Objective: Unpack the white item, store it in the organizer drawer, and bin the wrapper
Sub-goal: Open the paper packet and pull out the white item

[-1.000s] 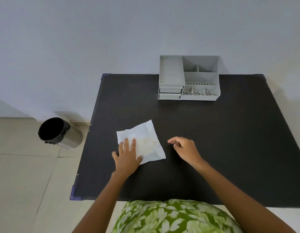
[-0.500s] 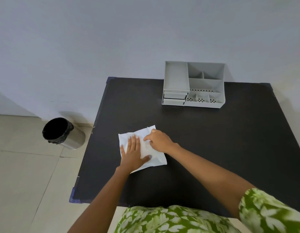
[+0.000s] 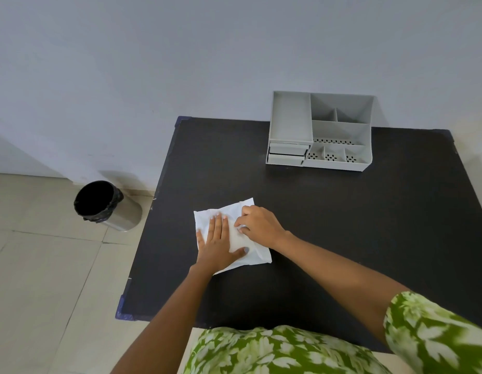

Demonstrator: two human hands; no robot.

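Observation:
A white wrapper [image 3: 257, 255] with a pale item inside lies flat near the left-middle of the black table [image 3: 342, 225]. My left hand [image 3: 216, 244] presses flat on its left half, fingers spread. My right hand [image 3: 258, 225] rests on its upper right part, fingers curled and pinching at the wrapper. The grey organizer [image 3: 319, 130] stands at the table's far edge; its two small drawers [image 3: 287, 153] at the front left are closed. A steel bin [image 3: 107, 205] with a black liner stands on the floor left of the table.
The wall runs right behind the organizer. The table's left edge [image 3: 150, 220] is close to the wrapper, with tiled floor beyond it. Bare tabletop lies between the wrapper and the organizer and to the right.
My right hand came from the bare table on the right onto the wrapper's upper right part and now pinches it. My left hand stayed pressed on the wrapper.

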